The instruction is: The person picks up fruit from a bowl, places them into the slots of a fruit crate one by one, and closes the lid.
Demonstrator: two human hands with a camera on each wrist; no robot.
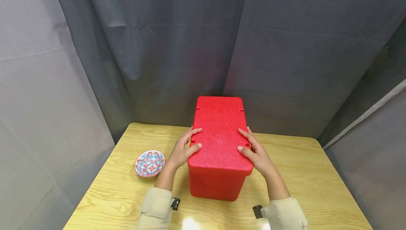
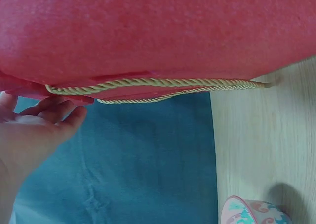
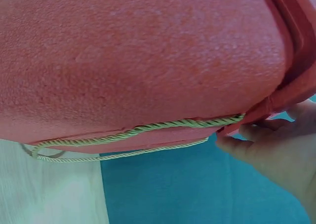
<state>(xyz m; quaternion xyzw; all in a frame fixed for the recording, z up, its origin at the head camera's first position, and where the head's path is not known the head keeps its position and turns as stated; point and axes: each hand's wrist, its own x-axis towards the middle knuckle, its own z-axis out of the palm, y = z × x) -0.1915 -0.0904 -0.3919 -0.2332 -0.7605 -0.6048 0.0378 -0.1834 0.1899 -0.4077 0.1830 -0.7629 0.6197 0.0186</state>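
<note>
A red foam box (image 1: 215,185) stands on the wooden table, its red lid (image 1: 219,134) on top. My left hand (image 1: 180,152) holds the lid's left edge, thumb and index finger on the upper face. From the opposite side my right hand (image 1: 258,156) grips the right edge in the same way. In the wrist views the other fingers reach to the lid's rim. A twisted gold rope (image 2: 158,82) hangs along the box's left side, and a matching rope (image 3: 143,131) along its right side.
A patterned bowl (image 1: 150,163) in red, blue and white stands on the table (image 1: 304,173), left of the box. Grey curtains (image 1: 177,46) hang behind the table and at both sides.
</note>
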